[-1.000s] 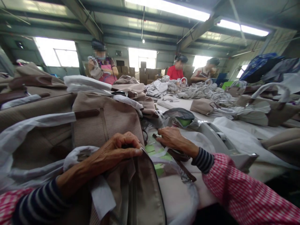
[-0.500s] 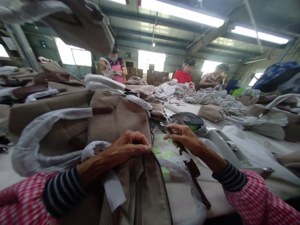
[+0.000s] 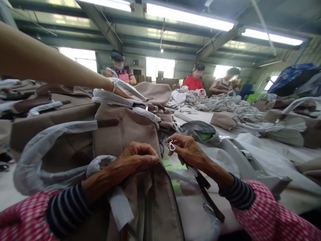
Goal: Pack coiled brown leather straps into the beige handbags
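My left hand (image 3: 136,157) pinches the top edge of a taupe handbag (image 3: 163,201) with a dark zipper and lining. To its right, my right hand (image 3: 187,149) is closed on a brown strap with a silver snap hook (image 3: 172,145) at its end. The hook sits a short way from the bag's edge, apart from it. The strap (image 3: 210,201) hangs down from my fingers, and a second metal hook shows near its lower end. A paper-wrapped handle (image 3: 50,134) arches over the bag on the left.
A co-worker's bare arm (image 3: 62,67) reaches in from the upper left to a bag on the pile. Several people stand beyond heaps of wrapped pieces (image 3: 185,95). A grey device (image 3: 240,154) and a dark mesh item (image 3: 198,129) lie at the right.
My right hand has moved left and slightly down with the hook, nearer the bag's edge. My left hand holds its place. A co-worker's arm has come in, and a bag overhead is gone.
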The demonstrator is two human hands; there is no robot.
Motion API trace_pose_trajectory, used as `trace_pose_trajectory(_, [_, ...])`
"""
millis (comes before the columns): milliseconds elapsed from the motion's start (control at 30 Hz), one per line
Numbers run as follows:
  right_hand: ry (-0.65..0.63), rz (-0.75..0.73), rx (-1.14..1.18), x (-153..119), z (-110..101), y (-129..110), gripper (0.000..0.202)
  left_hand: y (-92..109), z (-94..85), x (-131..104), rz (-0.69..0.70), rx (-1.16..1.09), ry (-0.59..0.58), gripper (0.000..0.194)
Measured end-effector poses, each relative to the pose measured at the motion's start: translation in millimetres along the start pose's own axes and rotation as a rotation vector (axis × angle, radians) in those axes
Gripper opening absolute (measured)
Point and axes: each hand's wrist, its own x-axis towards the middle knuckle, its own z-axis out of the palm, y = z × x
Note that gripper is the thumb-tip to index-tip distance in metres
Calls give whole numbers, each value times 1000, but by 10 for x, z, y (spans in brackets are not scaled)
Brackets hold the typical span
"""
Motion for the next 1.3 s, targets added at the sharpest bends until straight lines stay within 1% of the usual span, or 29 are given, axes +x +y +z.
trace_pose_trajectory(67, [36,-34,0,47,-1,-22,13,-33,-5,16,21,-4,2,34])
trace_pose_trajectory(100, [60,-49,14,74,0,-33,11,-49,-9,24,29,-5,3,33])
trace_pose_trajectory(167, [88,-61,70,127,4,-50,15,-72,-14,34,37,-10,7,32])
trace_pose_trajectory(267, [50,-44,141,197,23,-52,25,-58,-12,28,32,-26,12,33])
trace_pose_trajectory(400, [8,-22,115,247,58,-8,26,7,2,3,9,-18,20,38])
trace_pose_trajectory(533, [-11,18,130,223,88,-3,21,26,5,3,-3,-18,46,42])
trace_pose_trajectory(700, [-32,34,165,128,150,-117,24,51,21,-5,-4,-15,101,40])
trace_pose_trajectory(767, [-19,19,154,98,189,-143,24,74,34,-13,-15,-13,113,39])
trace_pose_trajectory(933, [50,-71,15,42,263,-128,31,85,46,-4,-13,-19,131,35])
trace_pose_trajectory(1100, [112,-168,-251,-24,323,-172,35,44,26,13,-14,-32,134,36])
trace_pose_trajectory(1200, [118,-223,-373,-48,365,-207,24,40,27,11,19,-44,88,35])
trace_pose_trajectory(1300, [114,-230,-404,-60,367,-229,13,36,41,13,46,-67,55,35])
